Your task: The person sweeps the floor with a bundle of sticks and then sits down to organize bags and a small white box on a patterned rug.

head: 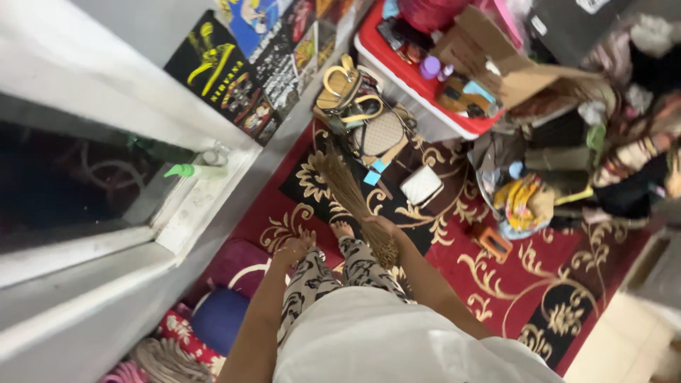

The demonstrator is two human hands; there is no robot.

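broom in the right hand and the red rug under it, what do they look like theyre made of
Broom: seemingly a bundle of thin dry plant sticks, tan and matte, fanning into separate strands at the far end; the right hand grips the bound end. Rug: probably woven pile textile, soft and non-shiny, red with cream scrollwork and black patches.

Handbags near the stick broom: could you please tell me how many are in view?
2: a tan-strapped handbag by the wall, and a beige patterned handbag beside it, above the broom in the right hand. Others may be hidden in the clutter.
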